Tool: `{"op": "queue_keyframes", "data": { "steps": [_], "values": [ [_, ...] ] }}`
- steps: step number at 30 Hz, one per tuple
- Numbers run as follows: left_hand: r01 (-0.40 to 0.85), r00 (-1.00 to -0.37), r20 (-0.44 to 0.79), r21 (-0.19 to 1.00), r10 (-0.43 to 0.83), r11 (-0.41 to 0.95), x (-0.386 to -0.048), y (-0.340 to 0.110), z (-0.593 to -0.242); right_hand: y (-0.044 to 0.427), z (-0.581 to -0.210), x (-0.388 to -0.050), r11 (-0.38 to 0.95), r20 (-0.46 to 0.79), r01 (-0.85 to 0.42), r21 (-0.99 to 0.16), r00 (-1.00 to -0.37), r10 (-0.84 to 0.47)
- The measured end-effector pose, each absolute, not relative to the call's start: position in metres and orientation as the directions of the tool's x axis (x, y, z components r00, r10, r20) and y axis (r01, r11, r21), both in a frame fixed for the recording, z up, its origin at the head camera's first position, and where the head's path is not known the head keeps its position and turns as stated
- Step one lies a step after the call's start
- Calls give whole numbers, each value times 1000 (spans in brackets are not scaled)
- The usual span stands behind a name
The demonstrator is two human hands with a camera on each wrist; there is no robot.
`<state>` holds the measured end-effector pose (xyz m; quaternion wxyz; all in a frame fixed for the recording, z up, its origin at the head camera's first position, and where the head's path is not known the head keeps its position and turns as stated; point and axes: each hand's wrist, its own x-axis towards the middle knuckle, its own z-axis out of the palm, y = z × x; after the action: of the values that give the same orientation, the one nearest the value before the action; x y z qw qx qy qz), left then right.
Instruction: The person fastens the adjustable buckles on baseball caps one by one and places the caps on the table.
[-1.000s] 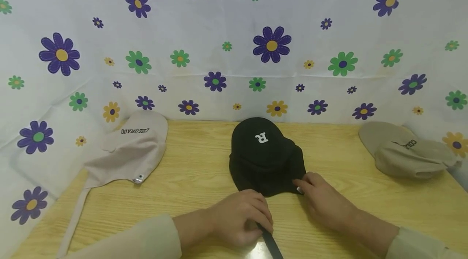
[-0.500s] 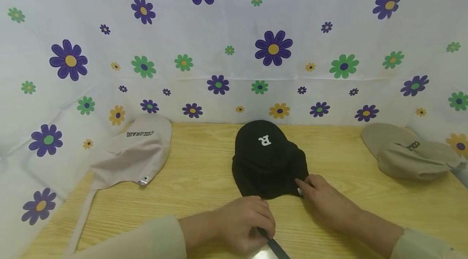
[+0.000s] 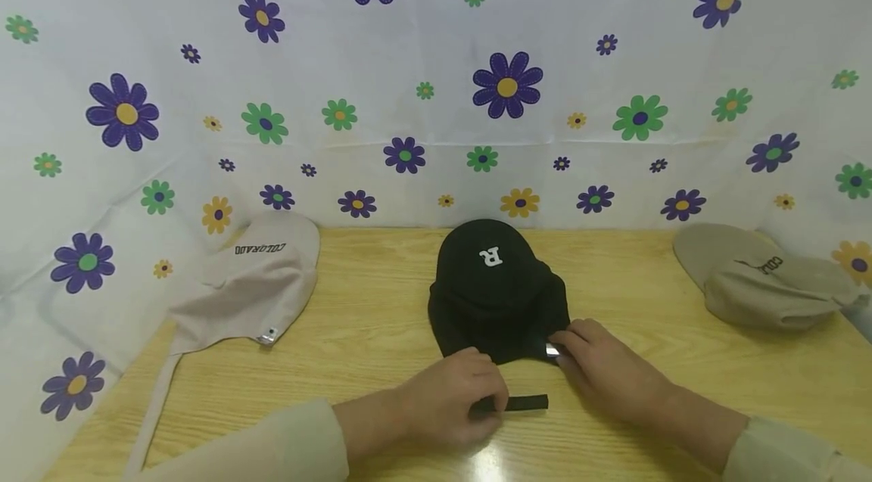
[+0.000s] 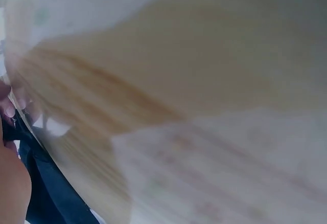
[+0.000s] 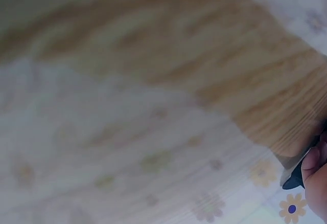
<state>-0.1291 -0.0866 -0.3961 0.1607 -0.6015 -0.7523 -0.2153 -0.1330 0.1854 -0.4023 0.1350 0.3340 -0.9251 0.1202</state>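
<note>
A black cap (image 3: 487, 270) with a white R lies at the centre of the table. In front of it the left hand (image 3: 450, 402) pinches a black strap (image 3: 527, 402), whose free end points right. The right hand (image 3: 613, 372) pinches the cap's near right edge beside a small shiny metal buckle (image 3: 552, 350). In the left wrist view, dark fabric (image 4: 51, 188) shows next to part of the left hand (image 4: 13, 178). The right wrist view shows the right hand (image 5: 316, 180) at its right edge, by a bit of dark fabric (image 5: 294, 180).
A pale pink cap (image 3: 245, 285) with a long strap (image 3: 153, 406) lies on the left of the wooden table (image 3: 375, 300). A khaki cap (image 3: 763, 285) is at the right. Behind hangs a white cloth (image 3: 436, 35) printed with flowers.
The strap's free end has swung from pointing down toward the front edge to pointing right. The buckle shows more clearly at the right fingertips. Both hands stay nearly in place.
</note>
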Motion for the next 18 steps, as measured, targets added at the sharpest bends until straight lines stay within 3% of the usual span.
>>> {"op": "queue_keyframes", "data": {
  "steps": [8, 18],
  "values": [
    [947, -296, 564, 68, 771, 314, -132, -85, -394, 184, -398, -133, 726, 373, -682, -89, -699, -610],
    [923, -286, 577, -49, 765, 382, -134, -84, -400, 184, -399, -134, 753, 329, -652, -91, -733, -595]
  ]
}}
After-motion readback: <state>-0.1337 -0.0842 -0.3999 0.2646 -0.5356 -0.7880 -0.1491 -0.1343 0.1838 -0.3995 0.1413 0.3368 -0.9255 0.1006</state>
